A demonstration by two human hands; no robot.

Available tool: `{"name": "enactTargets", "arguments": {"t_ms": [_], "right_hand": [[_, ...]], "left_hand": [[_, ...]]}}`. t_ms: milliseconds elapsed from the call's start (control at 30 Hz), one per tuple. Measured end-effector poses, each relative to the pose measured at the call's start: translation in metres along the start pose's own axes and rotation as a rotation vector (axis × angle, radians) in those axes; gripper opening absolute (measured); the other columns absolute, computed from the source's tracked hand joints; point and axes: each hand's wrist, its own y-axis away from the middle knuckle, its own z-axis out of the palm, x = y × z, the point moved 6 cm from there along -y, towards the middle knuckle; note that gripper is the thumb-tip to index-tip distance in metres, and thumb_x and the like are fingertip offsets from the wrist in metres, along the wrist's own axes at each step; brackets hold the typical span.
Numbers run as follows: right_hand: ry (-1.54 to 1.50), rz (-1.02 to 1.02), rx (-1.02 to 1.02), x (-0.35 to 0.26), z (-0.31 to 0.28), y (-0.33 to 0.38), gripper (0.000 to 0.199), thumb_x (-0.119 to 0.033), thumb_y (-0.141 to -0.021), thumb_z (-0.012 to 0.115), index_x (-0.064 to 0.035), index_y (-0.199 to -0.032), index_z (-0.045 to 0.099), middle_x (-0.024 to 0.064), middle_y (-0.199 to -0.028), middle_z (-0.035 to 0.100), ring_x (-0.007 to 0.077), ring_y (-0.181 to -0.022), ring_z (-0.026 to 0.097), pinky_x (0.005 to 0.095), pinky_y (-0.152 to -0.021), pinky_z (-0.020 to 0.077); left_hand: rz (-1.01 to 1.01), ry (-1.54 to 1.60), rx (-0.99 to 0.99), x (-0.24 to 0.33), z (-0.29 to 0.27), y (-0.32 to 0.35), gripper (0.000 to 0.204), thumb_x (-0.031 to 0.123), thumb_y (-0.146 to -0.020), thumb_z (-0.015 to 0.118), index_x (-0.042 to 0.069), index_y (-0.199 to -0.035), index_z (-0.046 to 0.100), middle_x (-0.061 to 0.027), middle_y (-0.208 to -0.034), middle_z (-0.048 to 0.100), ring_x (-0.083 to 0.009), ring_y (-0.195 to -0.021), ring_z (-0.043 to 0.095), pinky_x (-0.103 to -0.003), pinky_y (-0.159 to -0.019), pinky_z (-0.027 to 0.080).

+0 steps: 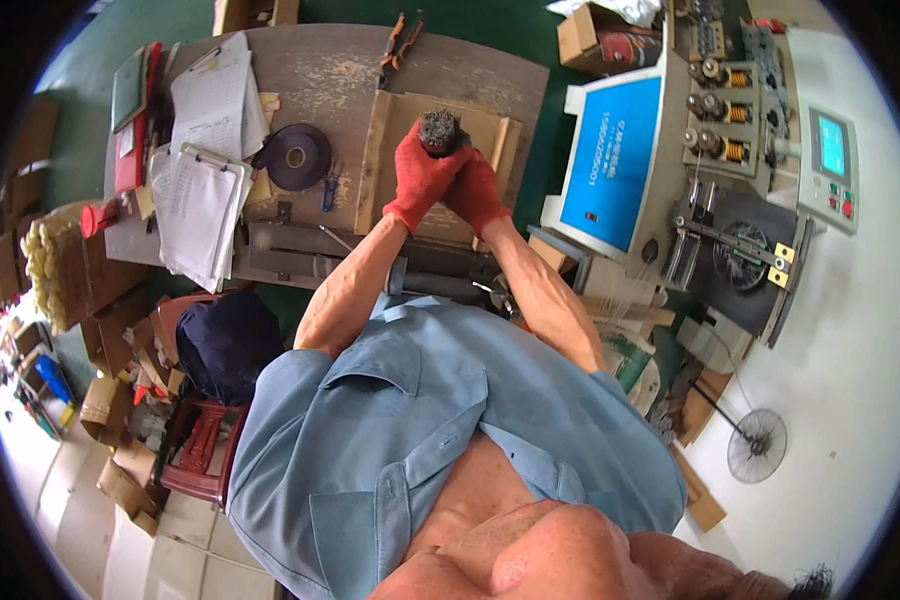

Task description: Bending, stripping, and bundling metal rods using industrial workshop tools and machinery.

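A tight round bundle of thin dark-grey pieces (439,130), its many ends facing up, stands between my hands; the pieces are too small to tell what kind they are. My left hand (421,172), in a red glove, is wrapped round the left and near side of it. From the right, my right hand (476,188), gloved in red too, closes against it, with some of its fingers hidden. Both hands are above a shallow wooden tray (372,160) on the brown worktable (320,80).
Pliers (402,42) lie behind the tray. Left of it are a dark tape roll (295,158), a small blue tool (328,192) and clipboards with papers (205,200). A blue-and-white machine (610,160) stands to the right, with a control panel (830,165) beyond.
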Motion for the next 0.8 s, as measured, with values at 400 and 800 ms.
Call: {"name": "enactTargets", "arguments": {"t_ms": [400,800], "right_hand": [[0.352,-0.044,-0.078,-0.067,-0.130,0.102,0.130,-0.055,-0.049,0.089,0.0000,-0.146,0.022,0.0187,-0.145,0.033,0.0320,-0.132,0.039,0.0407,-0.105,0.0376],[0.623,-0.560,0.357,-0.160,-0.149,0.056,0.058,-0.015,-0.072,0.083,-0.0003,-0.122,0.056,0.0156,-0.116,0.060,0.0339,-0.104,0.059,0.0431,-0.082,0.0526]], "left_hand": [[-0.736,1.048,-0.037,-0.035,0.038,-0.015,0.014,0.009,-0.089,0.058,-0.003,-0.096,0.058,-0.0155,-0.092,0.064,-0.0303,-0.082,0.066,-0.045,-0.080,0.054],[-1.000,1.789,-0.186,-0.049,0.111,-0.008,0.033,0.035,-0.092,0.052,0.003,-0.100,0.058,-0.0198,-0.112,0.064,-0.0304,-0.100,0.063,-0.047,-0.092,0.048]]}}
